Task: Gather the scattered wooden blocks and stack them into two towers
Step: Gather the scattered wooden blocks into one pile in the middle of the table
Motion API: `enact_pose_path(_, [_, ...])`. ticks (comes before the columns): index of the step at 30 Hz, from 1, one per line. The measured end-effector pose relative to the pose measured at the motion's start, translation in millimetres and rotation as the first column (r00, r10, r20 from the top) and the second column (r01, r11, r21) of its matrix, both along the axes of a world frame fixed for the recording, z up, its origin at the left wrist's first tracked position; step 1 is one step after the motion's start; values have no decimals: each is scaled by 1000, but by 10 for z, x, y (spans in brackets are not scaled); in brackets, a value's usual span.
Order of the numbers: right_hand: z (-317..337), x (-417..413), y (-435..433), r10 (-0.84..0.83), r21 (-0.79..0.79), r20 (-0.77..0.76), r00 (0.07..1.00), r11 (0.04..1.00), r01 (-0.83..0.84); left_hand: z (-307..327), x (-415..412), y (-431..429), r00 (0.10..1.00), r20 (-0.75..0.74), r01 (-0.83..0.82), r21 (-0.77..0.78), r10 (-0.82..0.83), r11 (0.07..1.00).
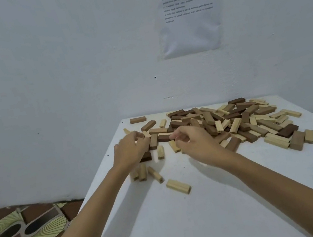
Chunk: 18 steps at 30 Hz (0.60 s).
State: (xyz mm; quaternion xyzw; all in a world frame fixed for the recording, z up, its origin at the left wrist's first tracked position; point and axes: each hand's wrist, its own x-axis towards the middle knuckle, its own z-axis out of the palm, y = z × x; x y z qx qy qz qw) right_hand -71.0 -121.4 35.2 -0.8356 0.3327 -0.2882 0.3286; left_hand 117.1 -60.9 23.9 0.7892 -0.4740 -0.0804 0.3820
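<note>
While left hand (131,150) and right hand (194,142) curl among wooden blocks (209,118) (grip unclear), most lying rightward

Matt wooden blocks (209,118) on smooth white table (210,217)

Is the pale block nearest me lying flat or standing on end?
Lying flat: the pale block rests on its long side on the white table, apart from the others.

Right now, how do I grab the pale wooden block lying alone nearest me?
Pinch the pale rectangular wooden block across its long sides, mid-length, from straight above: it lies flat on the white table, nothing touching it.
</note>
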Motion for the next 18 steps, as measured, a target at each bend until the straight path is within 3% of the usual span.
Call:
enact_pose_path(3, [-171,76,224,41,-67,-142,989,996,-51,-147,87,115,981,188,28,117,-50,993])
enact_pose_path(6, [-342,199,425,-42,-199,-293,955,980,-18,-332,188,168,962,258,49,180,-95,982])
enact_pose_path(10, [-506,352,478,-133,-392,-299,945,920,5,-494,232,181,943,294,99,200,-156,975])
enact_pose_path(15, [-571,269,296,-131,-450,-258,957,893,1,-504,277,212,946,232,205,109,-225,973])
enact_pose_path(18, [-582,176,183,-182,-547,-295,938,837,-10,-508,190,276,877,381,238,188,-294,953])
